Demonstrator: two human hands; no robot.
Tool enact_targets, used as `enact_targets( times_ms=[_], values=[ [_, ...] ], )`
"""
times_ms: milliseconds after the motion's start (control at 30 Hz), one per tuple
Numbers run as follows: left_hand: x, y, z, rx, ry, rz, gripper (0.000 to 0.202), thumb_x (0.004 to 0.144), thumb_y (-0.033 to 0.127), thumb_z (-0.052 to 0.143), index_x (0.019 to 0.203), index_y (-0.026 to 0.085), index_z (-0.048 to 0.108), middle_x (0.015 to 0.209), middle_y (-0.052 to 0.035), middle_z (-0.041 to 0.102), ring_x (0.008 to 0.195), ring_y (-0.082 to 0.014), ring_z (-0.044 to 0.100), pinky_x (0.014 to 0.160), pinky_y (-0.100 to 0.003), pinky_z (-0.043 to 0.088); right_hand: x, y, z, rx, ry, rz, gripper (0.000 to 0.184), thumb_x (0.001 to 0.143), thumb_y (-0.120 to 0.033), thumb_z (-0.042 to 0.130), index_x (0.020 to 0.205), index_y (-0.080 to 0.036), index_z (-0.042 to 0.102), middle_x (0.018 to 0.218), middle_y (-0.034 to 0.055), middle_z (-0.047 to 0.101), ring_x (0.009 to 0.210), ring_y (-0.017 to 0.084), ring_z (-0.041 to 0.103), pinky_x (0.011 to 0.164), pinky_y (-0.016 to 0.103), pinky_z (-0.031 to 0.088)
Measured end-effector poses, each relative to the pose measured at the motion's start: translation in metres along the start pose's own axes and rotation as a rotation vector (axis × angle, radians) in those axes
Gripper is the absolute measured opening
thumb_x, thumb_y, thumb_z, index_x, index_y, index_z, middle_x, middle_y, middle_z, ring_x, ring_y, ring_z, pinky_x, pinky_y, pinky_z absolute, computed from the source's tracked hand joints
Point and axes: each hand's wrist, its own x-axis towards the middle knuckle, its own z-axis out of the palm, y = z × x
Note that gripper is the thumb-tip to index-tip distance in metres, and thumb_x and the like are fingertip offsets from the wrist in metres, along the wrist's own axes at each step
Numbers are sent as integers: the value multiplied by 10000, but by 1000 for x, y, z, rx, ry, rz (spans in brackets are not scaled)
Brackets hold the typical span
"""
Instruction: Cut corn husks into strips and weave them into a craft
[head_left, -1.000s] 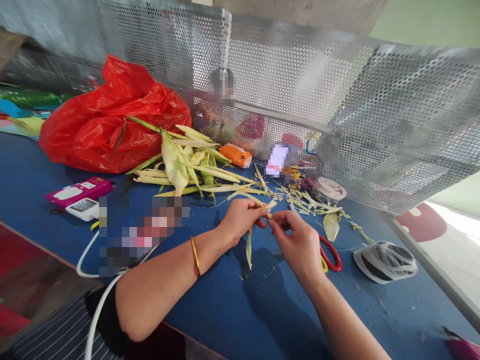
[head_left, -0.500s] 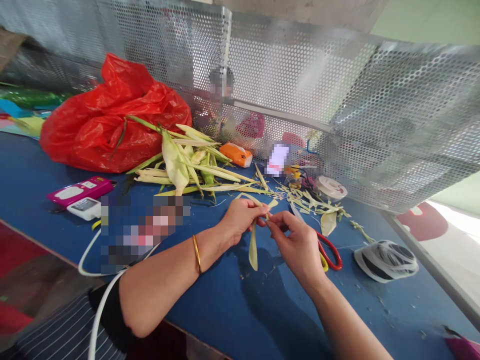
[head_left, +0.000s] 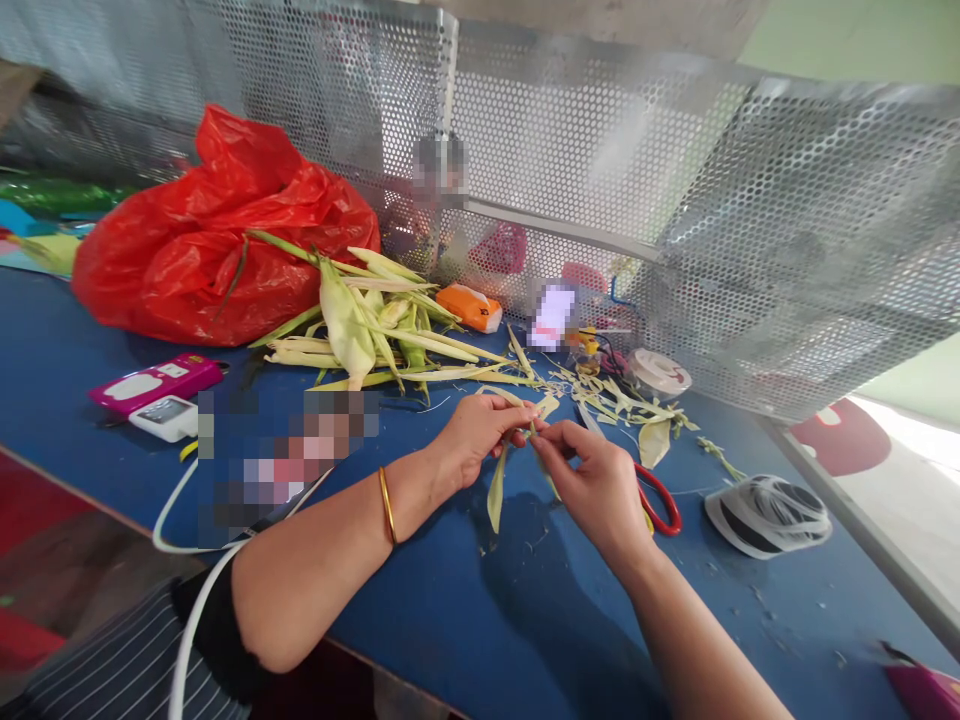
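Note:
Between my two hands are pale green corn husk strips (head_left: 496,496); one end hangs below the fingers and another sticks up above them. My left hand (head_left: 480,435) pinches the strips between thumb and fingers. Close beside it, my right hand (head_left: 589,480) has thumb and forefinger pressed together on the same husk, and the exact pinch point is partly covered by the fingers. Scissors (head_left: 661,503) with red handles lie just beyond my right hand, partly hidden by it. Small husk cuttings (head_left: 611,392) are scattered behind the hands.
A pile of corn husks (head_left: 349,325) leans against a red plastic bag (head_left: 195,240). Farther back are an orange packet (head_left: 470,307), a lit phone (head_left: 552,315) and a white roll (head_left: 660,373). A wrapped spool (head_left: 769,517) sits right. A perforated metal screen (head_left: 555,130) bounds the blue table (head_left: 420,620).
The hanging husk end has swung slightly left. A strip end now shows below my right fingers. Both hands keep their pinch in nearly the same place; the view has shifted a little.

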Motion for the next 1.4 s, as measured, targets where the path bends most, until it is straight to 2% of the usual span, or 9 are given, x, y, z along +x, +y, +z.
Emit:
enact_targets(
  times_ms=[133, 200, 300, 467, 567, 800, 900, 1033, 1400],
  values=[
    [-3, 3, -1, 54, -86, -35, 138, 692, 240, 728, 772, 128, 720, 786, -61, 713, 509, -50, 500, 403, -188, 200, 8, 8, -9, -83, 173, -111, 195, 901, -267, 537, 1025, -230, 683, 1008, 62, 702, 926, 209, 653, 777, 322, 490],
    [-4, 4, -2, 73, -178, -40, 194, 710, 319, 729, 752, 130, 719, 818, -74, 719, 527, -58, 506, 405, -195, 205, 12, 15, -13, -139, 150, -186, 245, 893, -245, 545, 1096, -247, 682, 1146, 78, 683, 1076, 241, 622, 900, 387, 468],
    [-5, 5, -3, 91, -232, -39, 275, 733, 409, 714, 721, 135, 703, 811, -72, 714, 518, -56, 480, 404, -200, 200, 15, 23, -14, -182, 71, -229, 183, 908, -258, 547, 957, -261, 724, 1013, 53, 740, 1011, 243, 652, 963, 442, 422],
    [-4, 3, -4, 161, -188, -101, 210, 671, 328, 759, 655, 142, 662, 710, -34, 686, 485, -43, 421, 407, -197, 181, 11, 20, -10, -191, 74, -229, 225, 916, -257, 532, 881, -280, 753, 880, 15, 767, 839, 202, 689, 1038, 464, 346],
    [-4, 4, -4, 184, -220, -115, 213, 651, 320, 769, 651, 135, 663, 687, -33, 679, 480, -44, 411, 407, -203, 174, 11, 18, -12, -137, 90, -131, 232, 874, -271, 545, 834, -269, 773, 806, 27, 761, 795, 216, 687, 984, 460, 395],
    [-9, 5, -2, 288, -327, -97, 199, 682, 343, 733, 704, 147, 712, 720, -48, 704, 480, -57, 436, 420, -216, 199, 16, 13, -25, 442, -305, 228, 289, 823, -378, 561, 886, -189, 770, 929, 62, 758, 948, 255, 667, 846, 369, 486],
    [-12, 3, 0, 334, -358, -69, 147, 701, 289, 682, 712, 147, 720, 713, -51, 709, 460, -59, 435, 414, -218, 198, 13, 8, -18, 496, -270, 333, 354, 798, -491, 629, 745, -160, 742, 653, 37, 694, 688, 201, 640, 659, 316, 487],
    [-13, 2, 3, 351, -374, -81, 145, 701, 261, 652, 686, 131, 715, 694, -68, 717, 438, -64, 432, 404, -223, 193, 10, 4, -4, 720, -183, 481, 334, 635, -470, 795, 737, -167, 699, 572, -6, 637, 461, 135, 552, 457, 266, 430],
    [-14, 4, 3, 330, -407, -124, 178, 701, 278, 679, 598, 135, 698, 644, -64, 704, 441, -62, 451, 394, -207, 202, 6, 3, 7, 710, 95, 391, 217, 706, -368, 753, 708, -174, 655, 627, -24, 587, 489, 87, 465, 420, 214, 383]
  ],
)
